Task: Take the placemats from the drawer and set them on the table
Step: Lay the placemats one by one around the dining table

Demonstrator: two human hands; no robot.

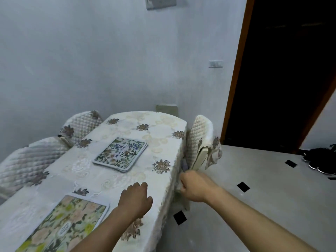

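Two floral placemats lie on the table (pixel 127 180), which has a cream flowered cloth. The blue-and-green placemat (pixel 121 154), printed "BEAUTIFUL", is a small stack near the table's middle. The yellow-green placemat (pixel 63 226) lies flat at the near left corner. My left hand (pixel 135 200) rests palm down on the cloth by the right edge, between the two mats, holding nothing. My right hand (pixel 193 186) is a closed fist against the table's right side, below the top. What its fingers hold is hidden. No drawer is visible.
A quilted chair (pixel 200 142) stands tilted against the table's right side, just beyond my right hand. Two more quilted chairs (pixel 80 124) sit along the left. A dark doorway (pixel 281 70) opens at the right. The grey floor (pixel 254 206) has black tile insets.
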